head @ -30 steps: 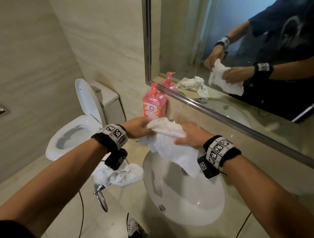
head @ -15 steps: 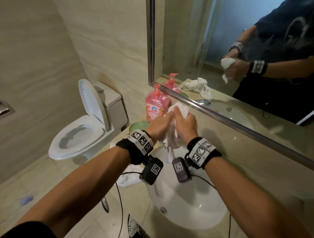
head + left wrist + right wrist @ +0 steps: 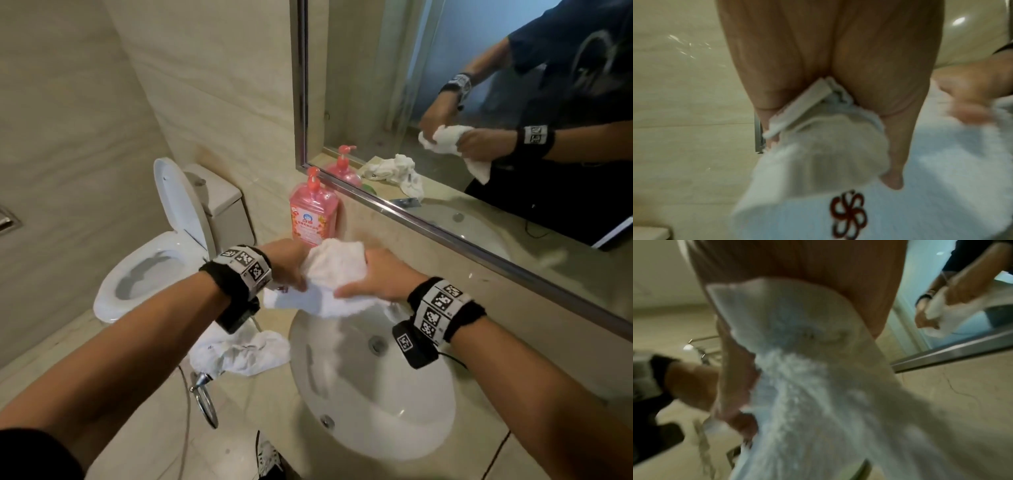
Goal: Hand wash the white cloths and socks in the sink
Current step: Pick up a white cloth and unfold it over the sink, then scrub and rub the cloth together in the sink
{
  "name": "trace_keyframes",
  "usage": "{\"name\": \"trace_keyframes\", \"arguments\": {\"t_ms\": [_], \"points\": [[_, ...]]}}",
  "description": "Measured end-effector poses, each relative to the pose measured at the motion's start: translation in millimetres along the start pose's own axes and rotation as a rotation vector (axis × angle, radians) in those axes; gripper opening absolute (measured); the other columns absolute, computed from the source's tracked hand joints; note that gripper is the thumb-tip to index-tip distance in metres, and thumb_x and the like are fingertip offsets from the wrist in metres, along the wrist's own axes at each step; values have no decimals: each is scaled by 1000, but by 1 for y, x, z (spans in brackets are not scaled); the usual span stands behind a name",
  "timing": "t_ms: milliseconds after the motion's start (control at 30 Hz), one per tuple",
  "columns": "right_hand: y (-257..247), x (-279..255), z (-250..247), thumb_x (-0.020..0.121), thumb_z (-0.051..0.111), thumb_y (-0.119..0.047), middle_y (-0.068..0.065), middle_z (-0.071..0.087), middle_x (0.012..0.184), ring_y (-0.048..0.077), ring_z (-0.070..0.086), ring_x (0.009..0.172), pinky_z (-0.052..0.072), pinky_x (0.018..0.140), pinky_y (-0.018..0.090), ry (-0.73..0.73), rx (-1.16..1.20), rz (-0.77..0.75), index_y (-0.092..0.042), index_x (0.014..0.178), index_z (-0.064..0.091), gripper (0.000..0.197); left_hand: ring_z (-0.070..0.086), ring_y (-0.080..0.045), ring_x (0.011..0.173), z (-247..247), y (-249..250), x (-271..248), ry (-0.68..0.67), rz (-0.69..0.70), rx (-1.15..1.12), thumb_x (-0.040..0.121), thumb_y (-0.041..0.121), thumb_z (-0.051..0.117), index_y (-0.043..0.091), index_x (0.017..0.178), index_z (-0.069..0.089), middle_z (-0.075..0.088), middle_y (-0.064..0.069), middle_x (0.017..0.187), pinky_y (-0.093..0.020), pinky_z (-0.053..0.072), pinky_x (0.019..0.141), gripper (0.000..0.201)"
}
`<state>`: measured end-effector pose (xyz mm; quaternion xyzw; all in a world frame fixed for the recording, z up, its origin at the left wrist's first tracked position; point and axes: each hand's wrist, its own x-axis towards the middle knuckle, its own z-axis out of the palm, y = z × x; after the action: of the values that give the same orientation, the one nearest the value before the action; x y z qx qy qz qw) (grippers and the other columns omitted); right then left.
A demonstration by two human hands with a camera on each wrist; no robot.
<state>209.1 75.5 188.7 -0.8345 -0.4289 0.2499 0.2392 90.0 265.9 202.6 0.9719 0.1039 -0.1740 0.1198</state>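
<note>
From the head view we hold the white towel (image 3: 334, 281) bunched between left hand (image 3: 286, 262) and right hand (image 3: 375, 275), above the sink (image 3: 376, 411) — likely so drips fall in. Left wrist: fingers (image 3: 894, 162) clamp towel folds. Right wrist: fingers (image 3: 735, 386) curl round it — blurred.

Both hands are sitting above the far rim of the sink (image 3: 373, 404), the left hand (image 3: 284, 263) and right hand (image 3: 376, 277) gripping opposite sides of one cloth (image 3: 334, 274), which is bunching between them and hanging just below the fingers. The soap bottle (image 3: 313, 214) is standing just beyond the left hand against the wall under the mirror (image 3: 445, 120); a heap of cloths (image 3: 246, 353) is lying on the counter (image 3: 342, 469) below the left wrist, beside the sink. The toilet (image 3: 164, 263) is sitting well out to the left of the left hand.
</note>
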Motion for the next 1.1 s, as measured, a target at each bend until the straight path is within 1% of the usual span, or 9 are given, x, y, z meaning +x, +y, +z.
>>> {"name": "trace_keyframes", "arguments": {"t_ms": [133,233,300,400,500,600,667,767,1100], "points": [[14,2,13,75,79,-44,1,61,94,23,62,91,50,73,29,-110,-383,11,-15,93,58,40,57,-16,69,8,-11,1,6,39,-111,82,22,73,23,85,61,62,6,76,-22,38,60,12],[35,3,9,81,77,-34,-5,65,77,20,67,77,44,57,17,-43,-111,42,-22,80,60,21,60,1,69,7,-24,-1,63,75,-472,88,23,72,29,87,63,65,16,81,-7,42,61,11],[47,1,6,81,78,-31,-1,75,75,18,73,76,53,64,20,-34,249,71,-20,85,69,15,64,-1,70,7,-31,-2,113,16,-705,88,25,72,25,92,67,71,11,87,-7,46,58,6],[46,0,14,81,80,-25,2,78,97,22,74,95,60,77,34,89,695,165,-15,105,72,27,71,-17,72,11,-29,-2,134,-85,-1054,88,24,72,11,108,68,75,-4,92,-23,54,58,24],[28,6,23,80,82,-14,8,76,101,25,75,91,62,71,41,368,976,209,-15,107,71,29,67,-44,97,12,-12,-2,163,-141,-1312,86,32,73,6,118,63,72,-21,109,-52,52,91,43],[-3,12,41,84,78,-29,-6,75,86,6,73,74,57,56,23,553,827,168,-26,93,68,15,72,-22,73,7,14,-1,186,-156,-1399,88,57,58,1,119,61,75,-11,94,-31,58,66,64],[-27,16,50,87,72,-44,-6,74,78,6,73,67,59,53,25,515,757,109,-28,90,65,18,68,-17,60,6,35,2,214,-131,-1473,98,57,40,-4,117,59,73,-8,82,-22,51,50,67],[-40,25,39,91,63,-53,0,73,74,12,73,61,60,53,31,570,721,134,-22,88,66,31,62,-33,73,6,54,4,216,-116,-1498,102,55,34,-6,125,53,64,-22,97,-34,50,57,68],[-27,23,44,92,59,-57,-4,68,61,4,67,49,48,40,19,551,691,231,-22,79,61,37,67,-45,93,25,49,11,241,-71,-1392,103,45,39,3,110,61,66,-30,110,-54,54,89,48]]}}
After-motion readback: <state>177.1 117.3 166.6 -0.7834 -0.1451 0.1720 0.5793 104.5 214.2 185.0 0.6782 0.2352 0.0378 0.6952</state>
